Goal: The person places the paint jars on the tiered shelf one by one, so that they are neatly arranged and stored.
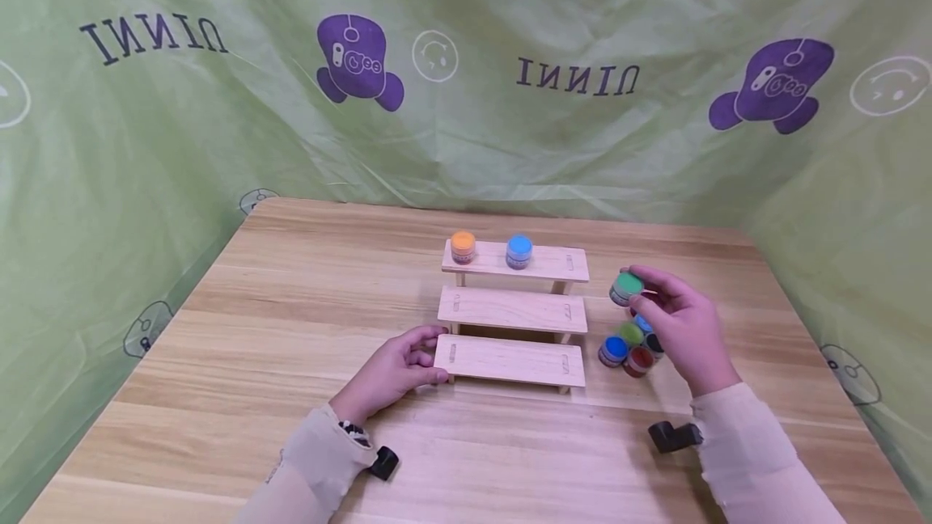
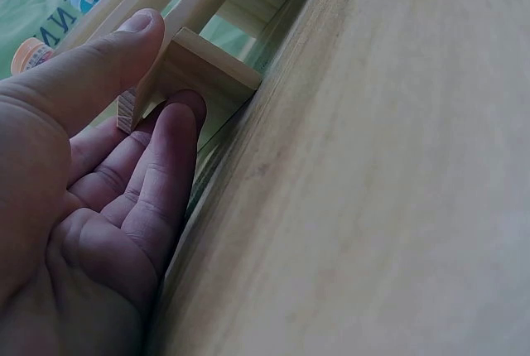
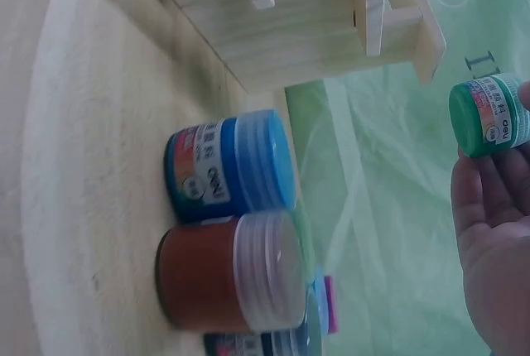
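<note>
A three-tier wooden stand (image 1: 512, 310) sits mid-table. My left hand (image 1: 396, 370) holds the left end of its lowest board; in the left wrist view the thumb (image 2: 137, 29) lies along one side of the board end (image 2: 186, 62), fingers on the other. To the right, my right hand (image 1: 680, 322) pinches a green paint jar (image 1: 626, 288) off the table, upright. In the right wrist view this green jar (image 3: 489, 116) shows a printed label. An orange jar (image 1: 463, 248) and a light blue jar (image 1: 518, 252) stand on the top tier.
Below the right hand several paint jars cluster: blue (image 1: 613, 351), red-brown (image 1: 639, 361), lime green (image 1: 631, 335) and others partly hidden by the hand. Green printed cloth (image 1: 466, 144) hangs behind and at both sides of the wooden table (image 1: 306, 306).
</note>
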`<action>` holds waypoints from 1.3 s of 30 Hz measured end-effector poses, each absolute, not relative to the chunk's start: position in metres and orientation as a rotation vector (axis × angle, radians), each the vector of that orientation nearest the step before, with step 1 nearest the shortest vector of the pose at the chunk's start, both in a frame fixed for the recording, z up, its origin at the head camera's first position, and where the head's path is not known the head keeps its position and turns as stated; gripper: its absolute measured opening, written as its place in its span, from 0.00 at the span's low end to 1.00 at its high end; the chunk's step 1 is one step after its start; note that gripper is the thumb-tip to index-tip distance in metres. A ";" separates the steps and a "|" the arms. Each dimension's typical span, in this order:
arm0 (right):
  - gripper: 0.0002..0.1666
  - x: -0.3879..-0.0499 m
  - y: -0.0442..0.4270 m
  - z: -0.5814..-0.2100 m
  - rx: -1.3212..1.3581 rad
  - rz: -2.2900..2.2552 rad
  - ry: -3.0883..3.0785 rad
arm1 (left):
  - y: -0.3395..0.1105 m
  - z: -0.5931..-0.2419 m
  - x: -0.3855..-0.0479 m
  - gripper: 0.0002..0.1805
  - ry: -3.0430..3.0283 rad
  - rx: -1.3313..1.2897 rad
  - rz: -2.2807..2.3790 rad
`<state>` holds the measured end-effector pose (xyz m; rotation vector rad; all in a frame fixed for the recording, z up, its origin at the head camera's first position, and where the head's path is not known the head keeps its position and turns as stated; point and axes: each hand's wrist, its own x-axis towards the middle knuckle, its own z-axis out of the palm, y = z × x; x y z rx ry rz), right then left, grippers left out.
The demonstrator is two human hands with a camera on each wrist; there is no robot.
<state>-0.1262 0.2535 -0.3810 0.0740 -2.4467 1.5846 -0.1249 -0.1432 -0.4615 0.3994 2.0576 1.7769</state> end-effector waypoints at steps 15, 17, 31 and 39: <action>0.25 -0.142 0.235 -0.369 0.076 1.621 -2.429 | -0.144 -0.461 -0.125 0.37 2.076 0.407 1.761; 0.25 -0.144 0.232 -0.368 0.089 1.642 -2.421 | -0.143 -0.462 -0.125 0.37 2.070 0.404 1.770; 0.23 -0.160 0.218 -0.369 0.177 1.679 -2.410 | -0.143 -0.462 -0.125 0.37 2.059 0.402 1.794; 0.24 -0.165 0.211 -0.367 0.205 1.711 -2.422 | -0.143 -0.463 -0.126 0.37 2.055 0.399 1.793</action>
